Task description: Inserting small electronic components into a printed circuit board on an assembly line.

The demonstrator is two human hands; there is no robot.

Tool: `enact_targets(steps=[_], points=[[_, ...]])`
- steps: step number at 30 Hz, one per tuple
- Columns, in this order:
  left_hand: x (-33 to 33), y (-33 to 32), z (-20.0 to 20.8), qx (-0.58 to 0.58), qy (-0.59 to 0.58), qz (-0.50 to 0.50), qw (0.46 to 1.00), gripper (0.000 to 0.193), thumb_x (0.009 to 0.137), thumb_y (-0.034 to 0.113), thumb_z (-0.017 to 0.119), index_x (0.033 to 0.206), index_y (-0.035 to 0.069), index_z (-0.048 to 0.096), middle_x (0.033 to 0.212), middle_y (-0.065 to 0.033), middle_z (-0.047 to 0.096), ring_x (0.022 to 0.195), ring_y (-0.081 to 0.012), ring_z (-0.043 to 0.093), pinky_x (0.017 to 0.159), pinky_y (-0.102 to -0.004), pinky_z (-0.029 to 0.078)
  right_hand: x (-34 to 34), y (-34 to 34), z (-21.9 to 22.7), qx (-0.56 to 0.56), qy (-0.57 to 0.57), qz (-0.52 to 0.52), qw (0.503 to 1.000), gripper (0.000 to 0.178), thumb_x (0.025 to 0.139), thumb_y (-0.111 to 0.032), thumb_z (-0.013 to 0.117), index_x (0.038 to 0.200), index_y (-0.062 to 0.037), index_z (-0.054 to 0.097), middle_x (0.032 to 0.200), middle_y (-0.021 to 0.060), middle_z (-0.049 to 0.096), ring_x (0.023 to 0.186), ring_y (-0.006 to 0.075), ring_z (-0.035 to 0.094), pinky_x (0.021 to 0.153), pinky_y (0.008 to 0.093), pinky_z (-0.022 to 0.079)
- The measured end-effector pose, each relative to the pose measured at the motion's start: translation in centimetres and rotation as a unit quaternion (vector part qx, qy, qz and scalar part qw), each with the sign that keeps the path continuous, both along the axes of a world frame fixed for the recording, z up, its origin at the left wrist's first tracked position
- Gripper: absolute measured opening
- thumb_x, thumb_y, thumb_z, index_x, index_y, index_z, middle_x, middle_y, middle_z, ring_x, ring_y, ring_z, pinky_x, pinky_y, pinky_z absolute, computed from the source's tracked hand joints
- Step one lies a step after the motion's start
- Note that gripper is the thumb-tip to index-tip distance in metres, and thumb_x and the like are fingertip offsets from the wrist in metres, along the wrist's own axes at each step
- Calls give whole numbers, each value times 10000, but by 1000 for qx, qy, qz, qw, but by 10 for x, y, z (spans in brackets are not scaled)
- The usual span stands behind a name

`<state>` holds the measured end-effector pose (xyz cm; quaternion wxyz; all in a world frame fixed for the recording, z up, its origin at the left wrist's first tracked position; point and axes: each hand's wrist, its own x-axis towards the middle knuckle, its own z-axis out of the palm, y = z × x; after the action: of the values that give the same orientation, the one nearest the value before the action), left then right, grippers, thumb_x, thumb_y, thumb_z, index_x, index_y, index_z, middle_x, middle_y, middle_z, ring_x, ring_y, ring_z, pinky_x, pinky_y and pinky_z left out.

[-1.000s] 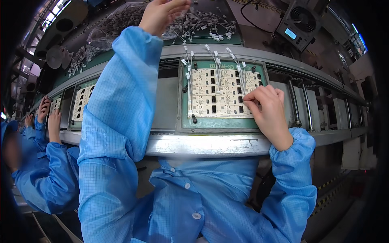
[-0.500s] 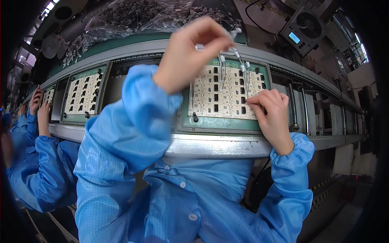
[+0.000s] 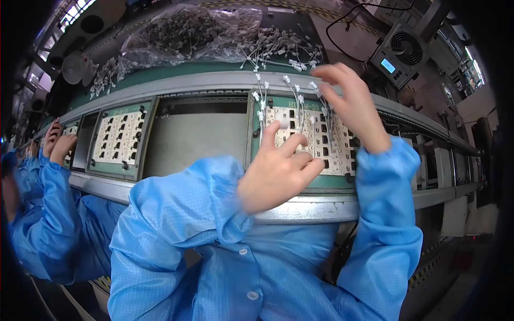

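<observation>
A pale circuit board panel [image 3: 337, 160] with rows of black connectors lies in a green fixture [image 3: 321, 183] in front of me. Several thin white wire leads [image 3: 297, 99] with small white plugs stand over its far part and reach past the far rail. Low over the panel's near left part, my left hand [image 3: 281, 174] is open, its fingers apart; a small white piece [image 3: 281, 123] shows by its index fingertip. My right hand [image 3: 353, 101] is raised above the far right of the panel, thumb and index finger apart, close to a lead's white plug.
Beyond the rail, a clear plastic bag [image 3: 187, 35] and loose piles of wire leads [image 3: 281, 45] lie on the green surface. A fan unit with a lit display [image 3: 399, 53] stands far right. To the left, another fixture [image 3: 120, 136] holds a similar panel beside a co-worker's hands [image 3: 59, 142].
The fixture and panel sit farther right in view. My left hand has come down from the far side onto the near part of the panel; my right hand has moved up to the leads.
</observation>
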<state>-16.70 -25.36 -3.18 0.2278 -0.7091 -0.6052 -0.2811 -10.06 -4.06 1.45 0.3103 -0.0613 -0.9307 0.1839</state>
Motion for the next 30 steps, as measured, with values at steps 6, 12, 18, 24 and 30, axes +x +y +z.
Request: enact_targets(steps=[6, 12, 18, 24, 30], points=[[-12, -2, 5, -44, -48, 41, 997, 138, 782, 127, 751, 886, 129, 660, 813, 33, 672, 855, -186, 593, 850, -449, 367, -118, 4, -24, 171, -47, -36, 983, 272, 885, -167, 655, 1148, -98, 667, 995, 141, 663, 951, 346, 657, 804, 454, 536], [-26, 4, 13, -35, -93, 45, 994, 133, 794, 127, 752, 902, 139, 677, 782, 18, 681, 831, -187, 590, 828, -432, 358, -154, 38, -5, 49, 50, -29, 997, 194, 874, -217, 638, 960, -49, 682, 903, 135, 701, 826, 351, 674, 748, 431, 537], [-27, 11, 8, -47, -153, 60, 985, 95, 789, 146, 757, 873, 159, 713, 834, 45, 670, 898, -207, 571, 849, -410, 333, -141, 77, 51, -396, 195, 18, 897, 245, 913, -181, 634, 913, 62, 662, 841, 107, 688, 705, 171, 655, 616, 276, 506], [-15, 10, 5, -106, -160, 100, 976, 80, 769, 148, 766, 835, 154, 720, 928, 16, 598, 964, -231, 535, 861, -411, 339, -81, 76, 50, -452, 203, 113, 861, 102, 909, -47, 626, 912, 54, 619, 843, 127, 679, 698, 137, 639, 592, 226, 489], [-15, 11, 11, -125, -129, 100, 979, 66, 767, 145, 736, 831, 147, 725, 932, 8, 610, 972, -258, 535, 855, -438, 357, -5, 37, 44, -493, 222, 22, 841, 296, 919, -40, 645, 1125, 47, 450, 930, 180, 686, 766, 183, 679, 719, 296, 561]])
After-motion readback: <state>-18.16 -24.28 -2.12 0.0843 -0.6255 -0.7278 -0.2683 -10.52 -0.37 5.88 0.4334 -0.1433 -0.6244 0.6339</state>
